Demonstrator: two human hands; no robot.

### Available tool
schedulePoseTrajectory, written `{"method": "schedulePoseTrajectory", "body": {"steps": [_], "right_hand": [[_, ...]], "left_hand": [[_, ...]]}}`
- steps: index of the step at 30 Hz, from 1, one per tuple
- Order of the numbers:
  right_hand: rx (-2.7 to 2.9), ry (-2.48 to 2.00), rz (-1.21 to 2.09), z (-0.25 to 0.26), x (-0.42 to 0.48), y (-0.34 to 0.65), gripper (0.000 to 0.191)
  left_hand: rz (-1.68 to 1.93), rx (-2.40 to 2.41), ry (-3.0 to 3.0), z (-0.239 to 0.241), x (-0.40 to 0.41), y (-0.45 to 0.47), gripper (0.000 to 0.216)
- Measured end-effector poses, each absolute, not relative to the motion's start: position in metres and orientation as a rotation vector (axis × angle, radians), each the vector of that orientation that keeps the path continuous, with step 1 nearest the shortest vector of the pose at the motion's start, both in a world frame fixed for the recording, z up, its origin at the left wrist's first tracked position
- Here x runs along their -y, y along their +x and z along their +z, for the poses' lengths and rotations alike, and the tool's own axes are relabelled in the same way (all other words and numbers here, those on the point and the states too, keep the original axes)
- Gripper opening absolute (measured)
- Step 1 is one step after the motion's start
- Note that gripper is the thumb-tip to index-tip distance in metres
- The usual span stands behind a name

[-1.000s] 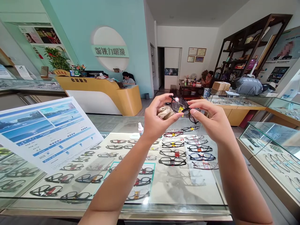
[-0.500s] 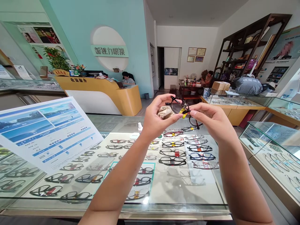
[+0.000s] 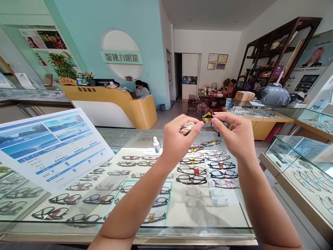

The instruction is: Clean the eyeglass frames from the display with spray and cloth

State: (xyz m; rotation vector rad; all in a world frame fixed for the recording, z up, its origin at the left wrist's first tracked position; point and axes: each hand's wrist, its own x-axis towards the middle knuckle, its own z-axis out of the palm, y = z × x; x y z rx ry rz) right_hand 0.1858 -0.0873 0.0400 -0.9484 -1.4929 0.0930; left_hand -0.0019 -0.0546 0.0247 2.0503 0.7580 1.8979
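1. Bench (image 3: 179, 208), glass-topped: ran across six o'clock, rows of spectacle frames (image 3: 191, 179) showing on a pale surface; spray bottle (image 3: 156, 146) stood upright towards seven o'clock.
2. Printed sheet (image 3: 54, 149), blue and white: tilted at nine o'clock.
3. Room: yellow reception counter (image 3: 142, 107) between nine and ten o'clock, with a seated person (image 3: 142, 89) behind; round wall sign (image 3: 122, 57) at eleven; dark shelf unit (image 3: 270, 62) at two.
4. Changes: half a second earlier, left fingers gripped the rim; they had since come off it and drawn in. The spray bottle, formerly part-hidden, showed whole.
5. Left hand (image 3: 178, 137): curled around a crumpled beige cloth (image 3: 187, 128), thumb tip near the yellow tag (image 3: 206, 118); contact could not be told.
6. Right hand (image 3: 232, 130), three o'clock: thumb and forefinger pinched the dark-rimmed glasses (image 3: 203, 109), raised above the bench at two o'clock.
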Motion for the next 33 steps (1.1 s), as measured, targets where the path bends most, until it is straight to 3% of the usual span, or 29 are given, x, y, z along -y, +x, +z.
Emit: {"method": "schedulePoseTrajectory", "body": {"steps": [3, 9, 15, 17, 20, 26, 33], "right_hand": [[1.494, -0.940, -0.078, 0.033, 0.087, 0.170, 0.011], [1.627, -0.967, -0.347, 0.021, 0.091, 0.148, 0.023], [1.664, -0.971, -0.116, 0.032, 0.096, 0.164, 0.015], [1.537, -1.020, -0.014, 0.025, 0.086, 0.185, 0.032], [1.240, -1.088, 0.034, -0.009, 0.062, 0.227, 0.058], [0.882, -1.301, 0.111, -0.093, 0.021, 0.314, 0.055], [0.852, -1.438, 0.199, -0.130, -0.009, 0.357, 0.050]], "left_hand": [[1.701, -0.741, 1.972, 0.026, 0.057, 0.002, 0.033], [1.542, -0.848, 1.632, 0.031, 0.051, -0.002, 0.048], [1.452, -0.892, 1.666, 0.035, 0.045, -0.012, 0.041], [1.359, -0.930, 1.763, 0.033, 0.043, -0.012, 0.036], [1.235, -0.999, 1.940, 0.029, 0.040, -0.008, 0.031], [0.982, -1.108, 2.213, 0.015, 0.040, 0.013, 0.028], [0.655, -1.245, 2.419, -0.015, 0.004, 0.049, 0.029]]}}
